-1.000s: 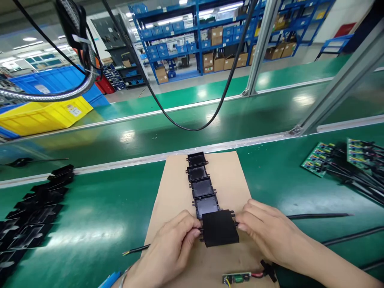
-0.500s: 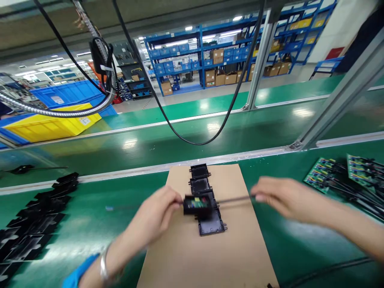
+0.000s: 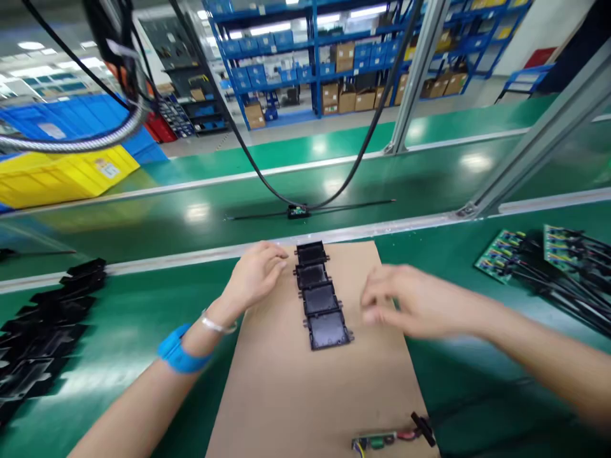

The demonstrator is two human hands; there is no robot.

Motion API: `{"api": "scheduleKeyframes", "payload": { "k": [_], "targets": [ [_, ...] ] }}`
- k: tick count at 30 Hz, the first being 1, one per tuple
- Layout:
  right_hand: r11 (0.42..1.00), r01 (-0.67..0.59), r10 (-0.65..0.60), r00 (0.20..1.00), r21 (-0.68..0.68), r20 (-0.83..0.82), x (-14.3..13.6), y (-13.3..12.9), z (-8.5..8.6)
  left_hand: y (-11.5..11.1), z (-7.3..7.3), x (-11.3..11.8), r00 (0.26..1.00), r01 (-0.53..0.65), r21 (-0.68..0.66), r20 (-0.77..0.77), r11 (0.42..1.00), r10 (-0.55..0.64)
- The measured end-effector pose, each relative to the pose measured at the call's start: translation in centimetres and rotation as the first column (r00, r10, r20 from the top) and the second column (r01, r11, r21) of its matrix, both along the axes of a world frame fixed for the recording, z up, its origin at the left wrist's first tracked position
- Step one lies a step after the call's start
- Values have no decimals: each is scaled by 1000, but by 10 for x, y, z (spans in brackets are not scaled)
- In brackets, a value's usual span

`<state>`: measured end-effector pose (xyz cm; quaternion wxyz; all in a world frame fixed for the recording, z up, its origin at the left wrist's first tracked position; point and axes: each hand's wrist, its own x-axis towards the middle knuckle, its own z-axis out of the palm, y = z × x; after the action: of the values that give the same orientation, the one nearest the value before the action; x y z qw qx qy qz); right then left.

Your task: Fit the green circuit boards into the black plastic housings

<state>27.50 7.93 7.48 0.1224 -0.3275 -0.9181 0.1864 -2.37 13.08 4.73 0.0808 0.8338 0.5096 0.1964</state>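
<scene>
Several black plastic housings [image 3: 319, 299] lie in a column on the brown cardboard [image 3: 291, 388]. To their left is my left hand [image 3: 255, 273], over the board's upper left edge, fingers apart and holding nothing. My right hand [image 3: 398, 299], slightly blurred, hovers right of the column with its fingers apart and nothing between them. Beyond the metal rail, a black housing with a small circuit inside [image 3: 298, 211] rests on the green surface, with a cable stretching out on each side. A green circuit board with wires [image 3: 377, 440] lies at the cardboard's near edge.
Black housings [image 3: 57, 318] are lined up at the left. Green circuit boards with black cables [image 3: 501, 256] lie at the right. A black cable [image 3: 353, 166] hangs in front, near a metal post [image 3: 415, 83]. Yellow and blue bins [image 3: 71, 175] stand at the far left.
The housing with the circuit has left my hands and now lies beyond the rail. Both hands have opened, and my right hand has moved left. The view has tilted down, showing the near circuit board.
</scene>
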Motion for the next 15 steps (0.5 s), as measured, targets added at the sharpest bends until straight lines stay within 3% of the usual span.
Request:
{"api": "scheduleKeyframes", "payload": {
  "k": [2, 3, 5, 8, 12, 15],
  "targets": [
    [990, -52, 56, 998, -134, 26, -2, -50, -9, -50, 7, 4, 996, 52, -82, 71, 995, -46],
    [978, -37, 49, 997, -207, 53, -3, -70, -13, -75, 11, 9, 982, 121, -189, 163, 975, -91],
    [952, -24, 46, 997, -305, 65, -5, -96, -20, -120, 17, 20, 947, 250, -435, 296, 865, -125],
    [924, 13, -20, 1000, -383, -15, -9, -104, -23, -165, 14, 41, 919, 320, -651, 390, 688, -58],
    [899, 165, -226, 968, -405, -108, -15, -88, -13, -176, 7, 58, 886, 294, -742, 448, 602, 119],
    [866, 263, -343, 931, -425, -124, -17, -78, -4, -166, 14, 56, 879, 245, -739, 442, 627, 177]
  ]
}}
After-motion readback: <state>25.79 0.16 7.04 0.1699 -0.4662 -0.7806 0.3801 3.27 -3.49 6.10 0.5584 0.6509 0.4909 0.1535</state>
